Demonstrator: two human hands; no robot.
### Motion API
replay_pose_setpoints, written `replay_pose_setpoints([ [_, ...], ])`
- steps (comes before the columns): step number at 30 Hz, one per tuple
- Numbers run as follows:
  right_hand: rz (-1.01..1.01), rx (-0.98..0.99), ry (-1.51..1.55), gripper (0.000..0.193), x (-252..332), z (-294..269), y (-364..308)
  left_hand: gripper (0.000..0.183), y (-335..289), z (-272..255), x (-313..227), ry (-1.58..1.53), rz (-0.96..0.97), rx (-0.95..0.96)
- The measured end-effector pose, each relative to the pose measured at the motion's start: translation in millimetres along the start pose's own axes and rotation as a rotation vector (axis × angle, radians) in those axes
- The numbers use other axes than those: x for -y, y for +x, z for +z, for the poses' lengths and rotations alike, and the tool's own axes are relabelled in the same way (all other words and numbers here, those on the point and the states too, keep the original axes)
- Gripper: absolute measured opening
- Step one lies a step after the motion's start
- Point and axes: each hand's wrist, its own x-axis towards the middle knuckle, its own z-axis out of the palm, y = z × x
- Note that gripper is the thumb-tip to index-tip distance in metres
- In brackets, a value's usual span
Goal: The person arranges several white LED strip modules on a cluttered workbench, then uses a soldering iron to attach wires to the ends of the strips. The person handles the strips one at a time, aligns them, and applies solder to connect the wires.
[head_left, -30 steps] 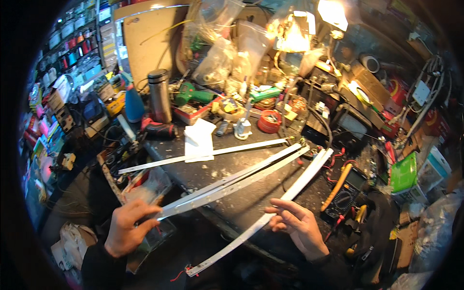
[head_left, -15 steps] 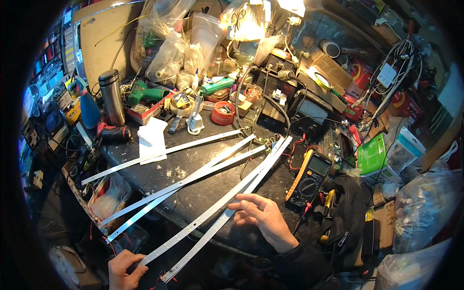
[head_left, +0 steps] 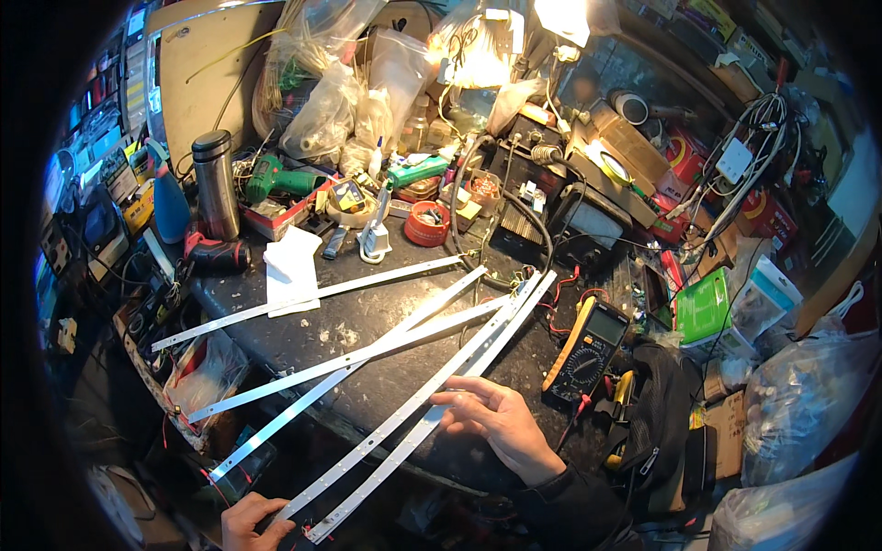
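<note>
Several long, thin white LED light bars with small dots along them lie across a dark worktop. My left hand [head_left: 253, 522], at the lower left, pinches the near end of one LED light bar [head_left: 372, 441] that slants up to the right. A second LED light bar [head_left: 381, 480] runs close beside it, with red wires at its near end. My right hand [head_left: 503, 424] has its fingers stretched out, their tips at these two bars around mid-length. Left of them, two more bars cross, and a single bar [head_left: 367, 283] lies farther back over a white paper [head_left: 292, 262].
A yellow and black multimeter [head_left: 586, 354] lies right of the bars, beside a black bag [head_left: 657, 404]. At the back stand a steel flask [head_left: 216, 184], a green drill [head_left: 276, 179], a red round tin [head_left: 426, 223] and black equipment with cables. A lamp [head_left: 562, 18] shines above.
My left hand and the bar end it holds have shifted slightly right. One crossing bar's near end sits lower. My right hand stays at the bars.
</note>
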Motion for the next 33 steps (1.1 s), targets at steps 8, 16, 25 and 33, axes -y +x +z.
replay_pose_setpoints([
  [8, -0.012, -0.084, 0.049, 0.032, -1.6, 1.7, 2.3, 0.034, 16.5, -7.5, -8.5, 0.052, -0.012, 0.088],
  [16, -0.111, -0.274, -0.042, 0.02, -7.8, -4.5, 7.1, 0.064, 14.2, -24.3, -21.0, 0.03, 0.011, 0.239],
  [25, -0.171, -0.368, -0.159, 0.015, -12.0, -13.1, 11.4, 0.058, -17.3, -75.6, -19.7, -0.018, -0.203, 0.236],
  [33, -0.162, -0.398, -0.247, 0.017, -9.2, -7.7, 10.9, 0.056, -21.0, -73.2, -16.3, -0.079, -0.062, 0.165],
])
